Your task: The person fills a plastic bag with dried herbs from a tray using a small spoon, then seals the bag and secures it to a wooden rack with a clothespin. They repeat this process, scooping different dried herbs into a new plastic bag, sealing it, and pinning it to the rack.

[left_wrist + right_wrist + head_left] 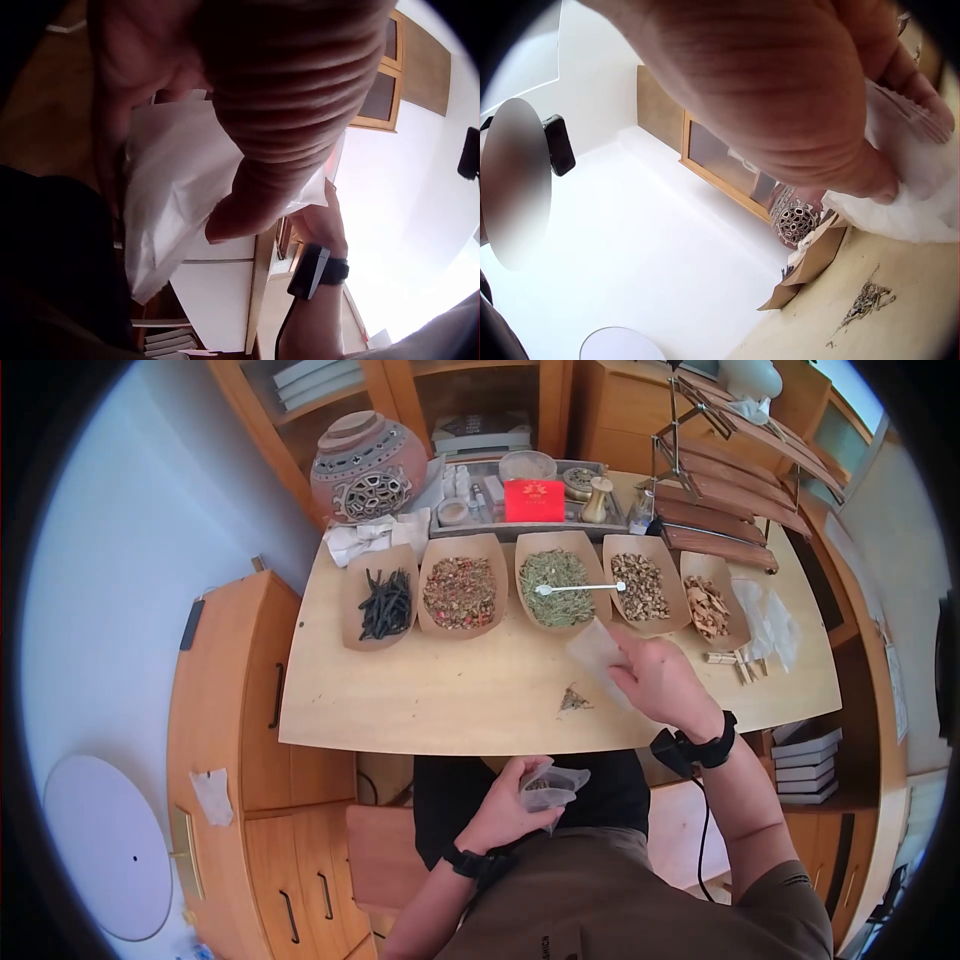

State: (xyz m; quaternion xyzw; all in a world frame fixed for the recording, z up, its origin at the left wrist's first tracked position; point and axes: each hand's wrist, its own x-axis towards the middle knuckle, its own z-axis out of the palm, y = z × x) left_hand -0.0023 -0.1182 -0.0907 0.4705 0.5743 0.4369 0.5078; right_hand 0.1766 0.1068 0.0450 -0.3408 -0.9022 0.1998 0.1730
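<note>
- Over your lap (610, 790), your left hand (503, 810) grips an open, translucent white pouch (556, 785).
- Above the pale wooden table (430, 695), your right hand (664, 678) pinches a translucent white bag (596, 658).
- Nearby: a loose brownish herb heap (574, 700).

The bags (553, 792) I hold are cloudy, see-through white, and my table (420, 710) is pale yellow wood. In plain brown paper trays (353, 605) I see near-black strips (384, 606), a red-flecked brown mix (460, 595), dusty green herbs (552, 570) and tan slices (708, 608). My packet (534, 508) is red with a gold emblem; the dusty-pink vase (335, 468) is patterned in grey lattice. My shirt (630, 900) is brown.
</note>
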